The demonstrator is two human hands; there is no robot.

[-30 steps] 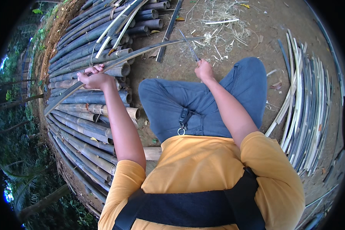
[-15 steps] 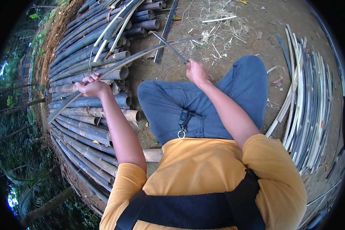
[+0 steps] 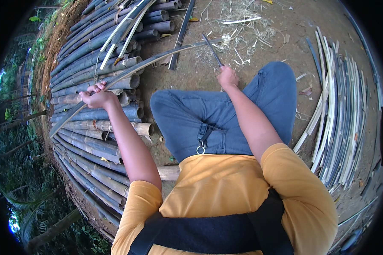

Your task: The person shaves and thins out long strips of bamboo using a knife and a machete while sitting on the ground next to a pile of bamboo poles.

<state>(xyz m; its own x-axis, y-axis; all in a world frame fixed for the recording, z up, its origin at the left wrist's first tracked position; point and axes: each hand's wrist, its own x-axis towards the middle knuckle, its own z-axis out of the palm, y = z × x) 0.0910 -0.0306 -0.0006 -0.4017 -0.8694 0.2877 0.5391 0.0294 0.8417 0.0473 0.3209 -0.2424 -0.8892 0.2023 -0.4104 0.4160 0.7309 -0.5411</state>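
My left hand [image 3: 97, 98] is closed around a long bamboo strip [image 3: 151, 60]. The strip slants from the lower left, over the cut bamboo poles, up to the shavings on the ground. My right hand [image 3: 227, 77] grips the handle of a knife, its handle mostly hidden by my fingers. The dark, narrow blade [image 3: 212, 50] points away from me and crosses the strip near its far end; whether it touches the strip I cannot tell.
Bamboo poles [image 3: 102, 114] lie stacked on my left, with pale split strips [image 3: 125, 36] on top. A dark slat [image 3: 183, 34] lies on the ground ahead, beside curly shavings [image 3: 251, 34]. At my right is a bundle of split strips [image 3: 338, 123]. My crossed legs [image 3: 259, 102] are below my hands.
My right hand has moved a little to the right, and the knife has swung to a steeper angle nearer the strip's far end. My left hand has barely shifted, still on the strip.
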